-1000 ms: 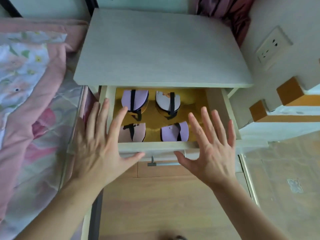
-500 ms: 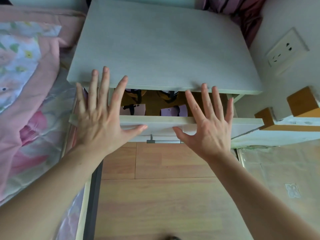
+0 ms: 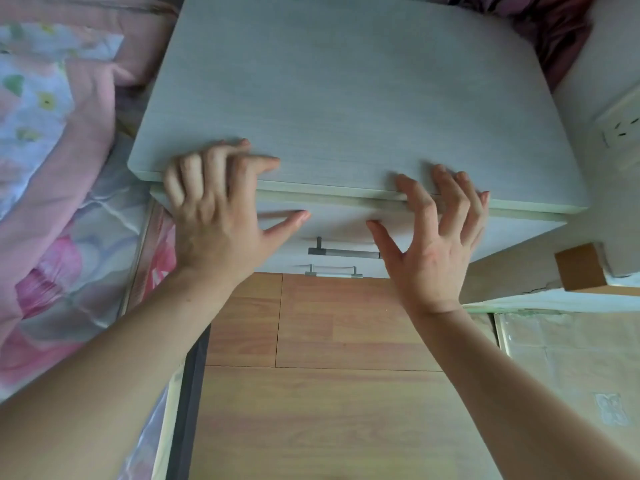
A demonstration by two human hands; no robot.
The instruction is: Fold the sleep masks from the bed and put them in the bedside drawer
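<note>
Sleep masks: none in view from my remote seat; with the drawer pushed in, I judge they lie inside it, though I cannot confirm that.

Item 1, nearest: wooden floor (image 3: 329, 393) and 2 bare forearms reaching forward over it.

Item 2: left hand (image 3: 221, 216), fingers loosely spread and partly curled, empty, laid against the drawer front (image 3: 339, 223) with fingertips over the front edge of the nightstand top (image 3: 346, 98). Some blur, so I cannot tell how firmly it presses.

Item 3: right hand (image 3: 436, 237), fingers spread, empty, thumb beside the upper handle (image 3: 343, 252), fingertips at the seam between drawer and top.

Item 4: drawer, front sitting close under the top with no open gap visible. A lower handle (image 3: 333, 273) shows just beneath.

Item 5, left and beyond: bed (image 3: 62, 188) with pink floral bedding; no mask visible on the part shown.

Item 6, far right: wall socket (image 3: 620, 133).

Status, my judgement: folding and stowing look finished, closing the drawer is at or near its end. Remaining: let go, and check the unseen part of the bed.
</note>
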